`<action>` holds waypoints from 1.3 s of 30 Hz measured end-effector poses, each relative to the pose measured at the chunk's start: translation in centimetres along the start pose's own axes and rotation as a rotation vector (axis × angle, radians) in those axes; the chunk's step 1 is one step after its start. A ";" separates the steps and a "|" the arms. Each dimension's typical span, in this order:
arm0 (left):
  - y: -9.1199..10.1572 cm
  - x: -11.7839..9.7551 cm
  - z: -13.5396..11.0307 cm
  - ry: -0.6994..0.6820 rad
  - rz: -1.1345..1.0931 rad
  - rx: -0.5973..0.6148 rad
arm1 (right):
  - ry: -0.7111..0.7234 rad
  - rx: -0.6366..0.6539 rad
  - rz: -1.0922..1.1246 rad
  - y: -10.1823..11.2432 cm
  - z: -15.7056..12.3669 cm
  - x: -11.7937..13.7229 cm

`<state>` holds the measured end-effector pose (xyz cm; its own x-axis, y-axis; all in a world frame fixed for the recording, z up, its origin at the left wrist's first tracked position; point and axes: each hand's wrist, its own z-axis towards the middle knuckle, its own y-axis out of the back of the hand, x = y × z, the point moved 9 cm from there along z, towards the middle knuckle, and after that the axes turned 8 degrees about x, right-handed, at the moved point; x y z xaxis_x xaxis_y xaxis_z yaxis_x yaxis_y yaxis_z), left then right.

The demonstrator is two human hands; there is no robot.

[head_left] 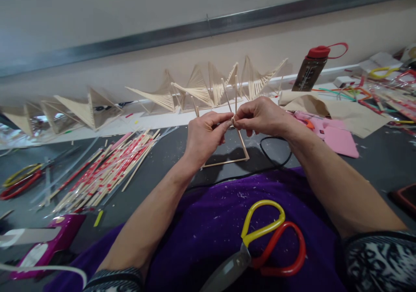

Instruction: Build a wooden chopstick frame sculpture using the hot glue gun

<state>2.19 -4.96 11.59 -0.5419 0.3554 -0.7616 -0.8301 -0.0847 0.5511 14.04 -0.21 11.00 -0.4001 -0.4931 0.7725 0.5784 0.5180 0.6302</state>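
Observation:
My left hand [204, 136] and my right hand [261, 116] meet above the dark table [156, 170], fingers pinched together on a thin wooden stick frame [243, 147]. The frame's lower bar rests on the table and upright sticks rise past my fingers. Both hands are closed on its sticks at the same joint. Large scissors [268, 244] with a yellow and a red handle lie on the purple cloth [208, 227] on my lap, between my forearms.
A pile of chopsticks in red-and-white wrappers [104, 170] lies at the left. Finished stick-and-thread models [201, 90] line the wall ledge. A bottle with a red cap [312, 69], pink sheets [338, 138], brown paper and more scissors [19, 181] lie around. A black cable [276, 153] loops near the frame.

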 end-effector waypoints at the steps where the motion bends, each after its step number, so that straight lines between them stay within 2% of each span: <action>1: 0.0 0.0 0.0 0.004 -0.003 -0.001 | 0.005 0.001 0.000 0.0 0.0 0.0; 39: -0.1 0.5 0.6 -0.019 -0.014 0.002 | 0.048 -0.017 0.038 0.2 0.2 -0.3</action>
<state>2.09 -4.25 11.32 -0.5275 0.3737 -0.7630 -0.8375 -0.0778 0.5409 14.11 0.13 10.92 -0.3437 -0.5065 0.7908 0.6048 0.5248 0.5990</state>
